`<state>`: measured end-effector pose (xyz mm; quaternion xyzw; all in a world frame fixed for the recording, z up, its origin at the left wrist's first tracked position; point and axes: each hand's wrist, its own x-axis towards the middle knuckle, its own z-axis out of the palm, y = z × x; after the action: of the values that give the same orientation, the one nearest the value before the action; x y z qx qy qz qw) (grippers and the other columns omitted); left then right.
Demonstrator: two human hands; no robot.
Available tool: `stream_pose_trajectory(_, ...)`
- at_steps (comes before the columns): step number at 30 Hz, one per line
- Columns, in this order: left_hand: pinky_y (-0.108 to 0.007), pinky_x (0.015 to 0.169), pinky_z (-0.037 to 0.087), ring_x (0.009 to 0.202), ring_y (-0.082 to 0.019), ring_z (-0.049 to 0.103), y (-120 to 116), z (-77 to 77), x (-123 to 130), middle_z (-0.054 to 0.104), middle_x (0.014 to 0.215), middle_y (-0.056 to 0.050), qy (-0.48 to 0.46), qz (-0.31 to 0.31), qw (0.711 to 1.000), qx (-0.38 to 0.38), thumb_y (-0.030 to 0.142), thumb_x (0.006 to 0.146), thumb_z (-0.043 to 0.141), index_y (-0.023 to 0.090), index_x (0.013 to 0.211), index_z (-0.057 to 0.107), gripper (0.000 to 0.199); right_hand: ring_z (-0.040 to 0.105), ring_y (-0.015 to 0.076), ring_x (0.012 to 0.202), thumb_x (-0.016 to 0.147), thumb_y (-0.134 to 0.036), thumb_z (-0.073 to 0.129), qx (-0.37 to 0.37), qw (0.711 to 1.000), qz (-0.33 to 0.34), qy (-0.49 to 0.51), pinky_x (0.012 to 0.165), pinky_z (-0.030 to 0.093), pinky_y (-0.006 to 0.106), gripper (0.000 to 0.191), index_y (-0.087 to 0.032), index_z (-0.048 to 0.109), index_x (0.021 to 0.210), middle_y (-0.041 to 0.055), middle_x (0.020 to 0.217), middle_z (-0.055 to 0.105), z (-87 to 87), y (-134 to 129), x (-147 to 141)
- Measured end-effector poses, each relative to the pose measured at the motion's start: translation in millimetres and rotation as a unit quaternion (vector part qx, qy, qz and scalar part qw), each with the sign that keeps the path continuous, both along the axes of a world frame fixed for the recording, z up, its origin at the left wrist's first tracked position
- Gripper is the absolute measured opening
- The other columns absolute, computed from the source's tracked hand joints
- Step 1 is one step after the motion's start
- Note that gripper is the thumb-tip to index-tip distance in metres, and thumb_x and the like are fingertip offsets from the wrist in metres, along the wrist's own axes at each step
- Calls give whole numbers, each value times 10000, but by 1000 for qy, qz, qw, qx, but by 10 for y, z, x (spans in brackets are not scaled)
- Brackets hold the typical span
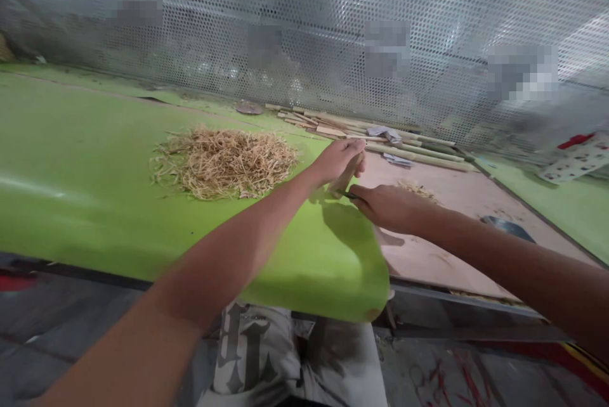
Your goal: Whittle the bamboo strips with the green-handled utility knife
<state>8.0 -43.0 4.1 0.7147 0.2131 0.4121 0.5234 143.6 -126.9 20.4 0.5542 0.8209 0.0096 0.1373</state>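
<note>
Perforated metal sheeting (333, 33) closes off the far side of a worktop (451, 255) whose near part is draped with a bright green sheet (95, 191) curling over the front edge. Taking the heap of pale shavings (223, 161) on that green sheet as the landmark: just to its right, the left hand (339, 163) is closed around a short strip of light wood (346, 176), held upright and tilted. Touching the lower end of that strip, a little farther right of the heap, the right hand (387, 206) is closed on a thin dark blade (349, 194), of which only a sliver shows past the fingers. Beyond the heap and to its right, along the foot of the metal sheeting, lies a loose row of long wooden slats and sticks (380, 137) with a grey rag (385, 134) on top. A small dark disc (248, 108) sits straight behind the heap. Far right of the heap, a dark round dish (508, 227) rests on the bare brown board; what it holds cannot be made out. Farther right still lies a white patterned cloth (578, 158) with a red edge. A smaller scatter of shavings (419, 189) shows just behind the right hand. Nothing stands between the hands and the heap.
</note>
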Motion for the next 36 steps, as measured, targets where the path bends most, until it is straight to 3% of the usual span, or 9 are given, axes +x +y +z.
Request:
stream_pose_trajectory(5, -262, 664, 470, 568, -79, 550, 11, -33, 13, 609, 654, -32, 2, 18, 1000, -14, 448, 916, 397, 146, 653, 550, 428, 613, 215, 609, 985, -362, 214, 8, 998, -58, 18, 493, 314, 273, 425, -148, 444, 1271, 107, 736, 660, 5, 35, 32)
stream_pose_trajectory(12, -257, 642, 468, 569, -78, 541, 19, -45, 40, 608, 683, -24, -13, 22, 999, -46, 452, 903, 432, 156, 689, 539, 381, 608, 207, 628, 978, -365, 220, 18, 999, -47, 22, 509, 327, 280, 415, -153, 502, 1196, 123, 776, 661, -33, 123, 49)
stream_pose_trajectory(20, -226, 596, 446, 568, -74, 522, 32, -41, 34, 592, 689, -24, 1, 32, 999, -33, 464, 903, 423, 159, 693, 532, 386, 607, 212, 642, 977, -329, 231, 14, 998, -34, 46, 539, 337, 294, 377, -146, 530, 1117, 113, 761, 659, -30, 116, 43)
stream_pose_trajectory(36, -256, 642, 436, 604, -89, 533, -21, 19, 27, 593, 734, -31, 24, 67, 997, -26, 420, 918, 396, 155, 713, 537, 364, 622, 200, 678, 980, -349, 261, -3, 998, -34, 52, 552, 385, 277, 395, -147, 564, 1133, 123, 837, 668, -48, 176, 14)
